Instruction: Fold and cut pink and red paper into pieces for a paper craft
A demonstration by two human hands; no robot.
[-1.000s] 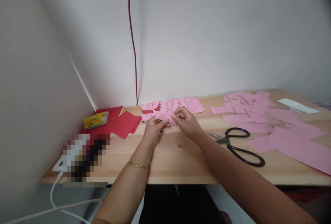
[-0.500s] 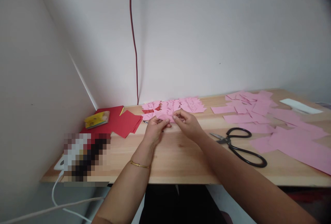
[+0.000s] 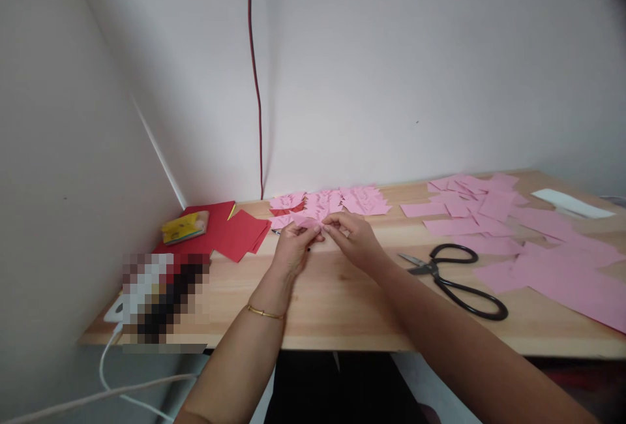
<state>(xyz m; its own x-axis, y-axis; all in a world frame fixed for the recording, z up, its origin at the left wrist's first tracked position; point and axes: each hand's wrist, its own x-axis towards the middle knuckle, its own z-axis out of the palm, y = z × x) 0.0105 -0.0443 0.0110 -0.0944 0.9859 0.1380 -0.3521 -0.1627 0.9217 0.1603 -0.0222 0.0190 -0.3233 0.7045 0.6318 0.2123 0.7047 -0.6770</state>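
Between my hands, above the middle of the wooden table (image 3: 342, 306), is a small piece of pink paper (image 3: 305, 220). My left hand (image 3: 294, 244) pinches it from the left, thumb on top. The thumb and forefinger of my right hand (image 3: 349, 235) close on its right end, right against the left thumb. Just behind lie rows of pink paper cut-outs (image 3: 364, 201) with jagged edges, one red piece (image 3: 288, 209) among them. Black-handled scissors (image 3: 433, 270) rest with blades apart to the right of my right hand.
Pink paper scraps (image 3: 469, 205) spread over the right side, near a white strip (image 3: 572, 203). Red paper sheets (image 3: 242, 235) and a yellow packet (image 3: 184, 227) lie at the left. A blurred-out patch covers things at the front left, beside a white cable (image 3: 102, 365).
My right fingers have moved slightly left, up against my left thumb, and the pink paper's right part is now folded or covered by them. The view has shifted a little.
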